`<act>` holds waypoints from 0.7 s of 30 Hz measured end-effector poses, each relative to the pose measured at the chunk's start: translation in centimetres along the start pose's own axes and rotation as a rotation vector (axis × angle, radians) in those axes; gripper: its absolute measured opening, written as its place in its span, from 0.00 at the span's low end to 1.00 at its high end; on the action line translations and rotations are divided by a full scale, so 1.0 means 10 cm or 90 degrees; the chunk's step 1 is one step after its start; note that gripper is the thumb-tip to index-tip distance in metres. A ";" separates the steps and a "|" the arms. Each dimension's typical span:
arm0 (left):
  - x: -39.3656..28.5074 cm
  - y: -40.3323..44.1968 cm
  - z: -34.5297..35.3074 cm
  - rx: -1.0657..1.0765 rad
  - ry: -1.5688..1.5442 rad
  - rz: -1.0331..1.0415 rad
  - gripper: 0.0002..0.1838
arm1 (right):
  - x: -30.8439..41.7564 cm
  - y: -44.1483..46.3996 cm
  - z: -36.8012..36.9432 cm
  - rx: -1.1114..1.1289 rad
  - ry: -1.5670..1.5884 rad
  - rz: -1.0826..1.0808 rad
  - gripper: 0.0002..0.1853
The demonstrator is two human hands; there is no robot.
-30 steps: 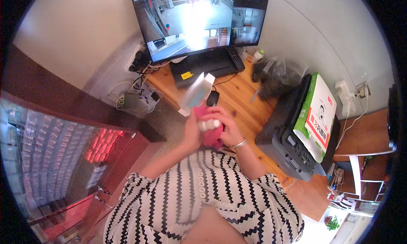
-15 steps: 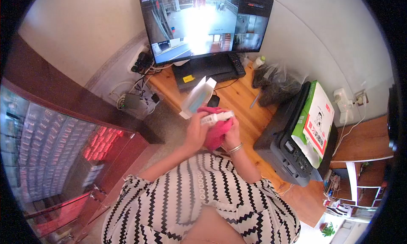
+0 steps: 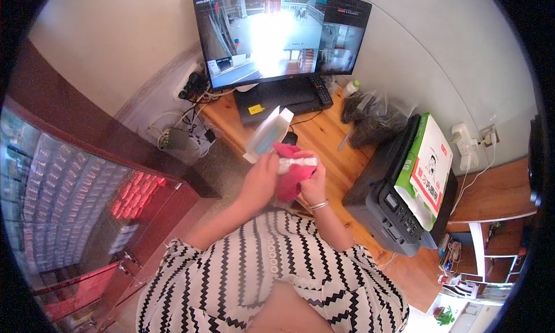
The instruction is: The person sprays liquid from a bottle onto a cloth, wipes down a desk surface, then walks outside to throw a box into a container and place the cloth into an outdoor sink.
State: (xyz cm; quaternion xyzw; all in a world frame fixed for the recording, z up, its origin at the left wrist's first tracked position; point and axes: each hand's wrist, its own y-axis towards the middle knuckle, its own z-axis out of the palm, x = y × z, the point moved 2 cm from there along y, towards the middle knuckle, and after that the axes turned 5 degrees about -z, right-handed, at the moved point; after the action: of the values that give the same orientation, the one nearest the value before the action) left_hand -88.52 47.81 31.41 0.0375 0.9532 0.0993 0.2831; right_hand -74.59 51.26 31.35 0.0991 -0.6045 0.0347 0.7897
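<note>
A small white bottle [image 3: 298, 164] lies sideways between my hands, its narrow end pointing right. My left hand [image 3: 263, 174] is closed round the bottle's left end and is slightly blurred. A bright pink cloth [image 3: 289, 185] is bunched under and around the bottle. My right hand [image 3: 314, 185], with bangles at the wrist, grips the cloth at its right side, close to the bottle's narrow end. An opened white box [image 3: 269, 135] with a flap up stands just beyond my left hand. Behind the cloth, a dark mouse [image 3: 291, 138] is partly hidden.
A monitor [image 3: 283, 35] stands at the back, with a black recorder box [image 3: 277, 98] and a remote [image 3: 320, 90] before it. To the right are a plastic bag [image 3: 376, 122] and a printer [image 3: 393, 203] bearing a green-and-white package [image 3: 428, 171]. Cables [image 3: 188, 122] hang at left.
The bottle has turned from pointing toward the camera to lying sideways, with its narrow end to the right. The pink cloth has shifted around it. The view has shifted slightly.
</note>
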 end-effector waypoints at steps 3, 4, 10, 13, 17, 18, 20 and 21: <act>0.01 0.01 -0.01 -0.045 -0.019 0.019 0.19 | 0.15 0.02 -0.01 0.054 -0.092 -0.063 0.17; 0.03 0.03 -0.03 0.025 -0.053 0.021 0.21 | 0.20 0.04 -0.03 0.106 -0.115 -0.072 0.18; -0.08 0.04 -0.27 0.313 -0.203 0.006 0.23 | 0.15 0.19 -0.26 0.317 -0.102 -0.091 0.16; 0.02 -0.02 -0.13 0.390 -0.311 0.079 0.21 | 0.20 0.22 -0.24 0.410 -0.028 -0.077 0.15; 0.11 0.00 -0.02 0.513 -0.544 0.062 0.19 | 0.05 0.27 -0.26 0.458 0.054 -0.061 0.12; 0.12 0.00 0.00 0.567 -0.589 0.023 0.19 | 0.03 0.28 -0.26 0.469 0.083 -0.056 0.12; 0.03 0.00 0.01 0.471 -0.560 0.017 0.20 | 0.05 0.29 -0.24 0.430 0.090 -0.026 0.14; -0.02 0.00 -0.01 0.424 -0.544 0.016 0.20 | 0.07 0.30 -0.24 0.410 0.093 -0.012 0.14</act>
State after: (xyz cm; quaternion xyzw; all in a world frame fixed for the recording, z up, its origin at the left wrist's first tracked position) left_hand -88.42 47.74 31.53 0.1737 0.7323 -0.2290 0.6173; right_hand -72.68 54.64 31.74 0.3467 -0.5030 0.2239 0.7594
